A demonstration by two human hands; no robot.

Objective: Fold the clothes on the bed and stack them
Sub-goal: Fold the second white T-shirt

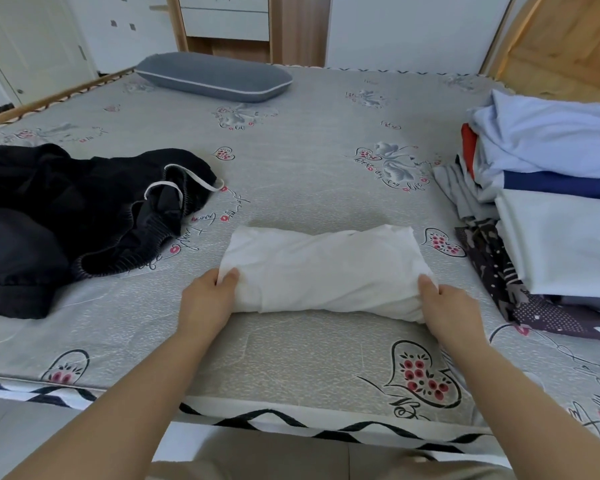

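A: Why a hand at each end of the white garment (326, 268)?

B: The left hand (208, 299) and right hand (454, 310) pinch its near corners, keeping the fold square.

A: And beyond it?

B: Stack (551, 202) to its right, black clothes (66, 209) to its left, unfolded; pillow (215, 76) far behind.

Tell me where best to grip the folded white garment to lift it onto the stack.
By its two short ends, from the near side, as the left hand and right hand do: the white garment lies crosswise, a long bundle.
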